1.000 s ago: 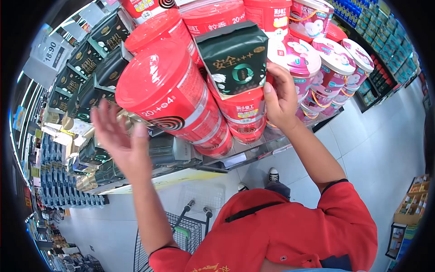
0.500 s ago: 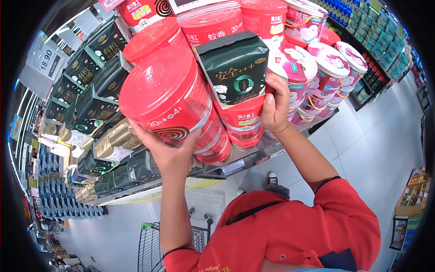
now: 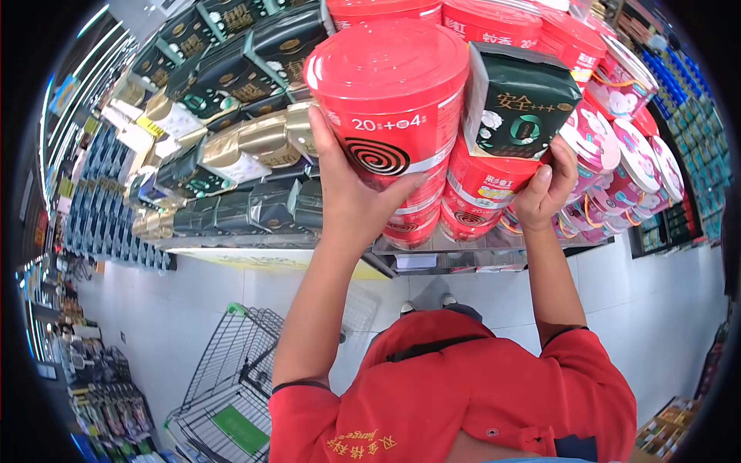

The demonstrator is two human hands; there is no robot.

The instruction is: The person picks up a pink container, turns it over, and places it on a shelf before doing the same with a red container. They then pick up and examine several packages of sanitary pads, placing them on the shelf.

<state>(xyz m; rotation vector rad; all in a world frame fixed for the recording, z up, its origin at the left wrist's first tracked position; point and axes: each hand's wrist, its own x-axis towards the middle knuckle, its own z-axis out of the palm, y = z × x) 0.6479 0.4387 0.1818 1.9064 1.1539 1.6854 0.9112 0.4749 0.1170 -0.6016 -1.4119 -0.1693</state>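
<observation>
Many red tubs (image 3: 390,100) on steel shelf (image 3: 463,247), white floor (image 3: 193,309)

You wear a red short-sleeved shirt (image 3: 463,393) with dark trim at the sleeve cuffs and gold lettering (image 3: 361,443) on the chest. A black strap (image 3: 432,347) crosses near the collar. A small round button (image 3: 487,432) sits low on the front. Forearms bare, left hand (image 3: 351,197) and right hand (image 3: 546,189) bare. Dark sneakers (image 3: 448,301) with white toes.

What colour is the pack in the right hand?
Dark green-black pack with white flowers and gold lettering, clearest in the head view.
</observation>
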